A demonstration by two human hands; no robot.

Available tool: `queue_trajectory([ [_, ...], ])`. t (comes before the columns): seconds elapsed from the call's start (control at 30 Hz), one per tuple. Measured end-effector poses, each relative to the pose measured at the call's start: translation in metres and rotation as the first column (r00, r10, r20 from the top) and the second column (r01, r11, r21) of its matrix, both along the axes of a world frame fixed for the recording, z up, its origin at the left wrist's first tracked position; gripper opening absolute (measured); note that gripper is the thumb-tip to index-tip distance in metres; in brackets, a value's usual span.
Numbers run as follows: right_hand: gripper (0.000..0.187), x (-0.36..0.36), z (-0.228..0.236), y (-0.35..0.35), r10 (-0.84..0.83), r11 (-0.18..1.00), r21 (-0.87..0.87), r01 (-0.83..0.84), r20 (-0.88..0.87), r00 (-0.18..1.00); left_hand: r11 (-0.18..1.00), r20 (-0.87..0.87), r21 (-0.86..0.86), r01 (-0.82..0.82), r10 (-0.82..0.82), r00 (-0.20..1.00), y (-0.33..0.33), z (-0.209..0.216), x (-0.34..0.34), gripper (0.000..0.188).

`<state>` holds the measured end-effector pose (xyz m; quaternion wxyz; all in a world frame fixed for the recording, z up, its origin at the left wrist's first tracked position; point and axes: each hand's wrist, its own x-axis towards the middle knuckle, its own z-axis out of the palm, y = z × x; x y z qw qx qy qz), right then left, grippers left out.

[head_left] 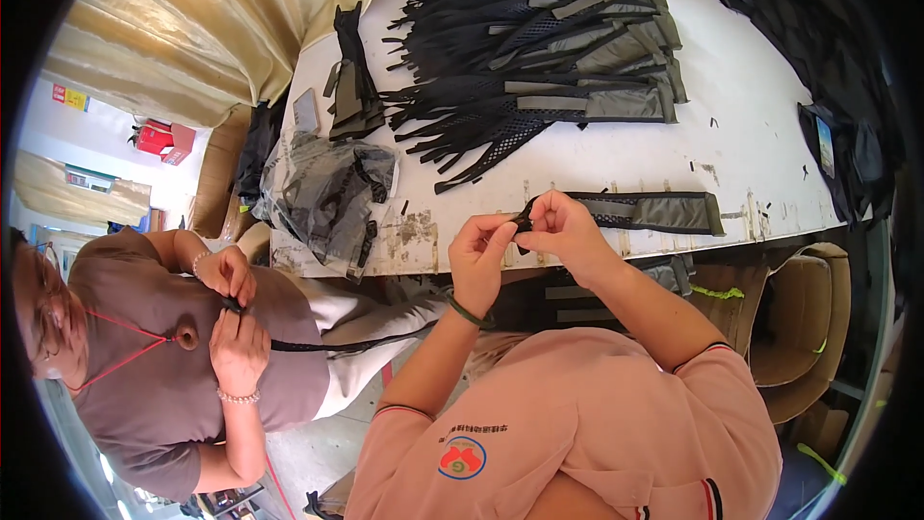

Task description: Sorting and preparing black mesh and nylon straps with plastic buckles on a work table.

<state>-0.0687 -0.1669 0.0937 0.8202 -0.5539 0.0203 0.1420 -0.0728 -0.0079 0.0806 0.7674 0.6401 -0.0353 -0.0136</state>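
Observation:
Both my hands are raised at the table's near edge, pinching a small black piece (523, 222) between them. It looks like a strap end or a buckle, too small to tell which. My left hand (478, 248) grips it from the left with thumb and fingertips. From the right, my right hand (570, 233) closes on it, fingers bent. Behind the right hand, a black mesh strap (677, 213) with a grey panel lies flat on the table, seemingly joined to the piece; the join is hidden.
Across the white table (741, 149) lies a pile of similar straps (539, 48). A clear plastic bag (322, 193) of black parts sits at left. On the left, a co-worker's hands (238, 327) hold a black strap. Cardboard boxes (799, 327) stand below right.

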Motion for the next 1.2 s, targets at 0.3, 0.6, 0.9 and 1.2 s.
queue_trajectory([
  [0.3, 0.018, -0.008, 0.020, 0.001, -0.051, 0.980, 0.182, 0.075, -0.131, 0.990, 0.979, 0.188, -0.030, 0.202, -0.193, 0.963, 0.004, -0.003, -0.001, 0.025],
  [0.6, 0.013, 0.007, 0.020, -0.020, 0.259, 0.870, -0.474, -0.138, 0.200, 0.945, 0.928, 0.202, 0.124, 0.351, -0.370, 0.907, 0.007, 0.001, -0.002, 0.024],
  [0.9, 0.047, 0.105, -0.033, -0.096, 0.312, 0.264, -0.826, 0.498, 0.562, 0.766, 0.905, -0.732, -0.401, -0.140, -0.225, 0.643, 0.078, -0.061, -0.094, 0.017],
  [1.2, 0.084, 0.185, -0.065, -0.135, 0.381, -0.234, -0.910, 0.342, 0.238, 0.894, 0.868, -0.265, 0.463, -0.180, 0.330, 0.906, 0.107, -0.079, -0.096, 0.030],
])
